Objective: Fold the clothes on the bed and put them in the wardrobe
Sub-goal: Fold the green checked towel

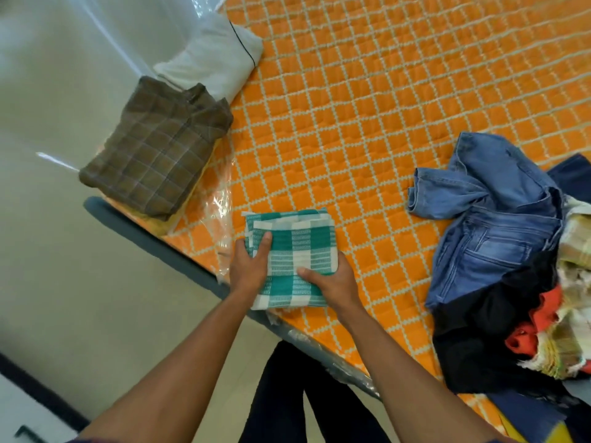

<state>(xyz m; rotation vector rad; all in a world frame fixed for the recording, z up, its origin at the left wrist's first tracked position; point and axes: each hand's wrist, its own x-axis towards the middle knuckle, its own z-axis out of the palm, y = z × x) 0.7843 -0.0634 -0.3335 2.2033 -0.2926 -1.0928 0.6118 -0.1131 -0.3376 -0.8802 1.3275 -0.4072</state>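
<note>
Teal-and-white checked cloth (297,251), folded to a compact rectangle, lies at the near edge of the bed (383,123), its near corner reaching that edge.

Risk noted: if it is lifted by its 2 sides only, the loose layers could sag and the fold could open. Clear plastic wrap (220,206) just beside its left side could also snag or slip underfoot of the cloth.

Left hand (251,266) grips the cloth's left side, thumb on top, fingers curled round the edge. Right hand (335,282) holds the right side likewise, thumb pressed flat on top.

Toward the right edge, a mixed heap (527,314) and unfolded jeans (489,212) await folding. At the left edge sits a folded brown check shirt (160,148); beyond it, a white pillow (217,55). Wardrobe not in view.
</note>
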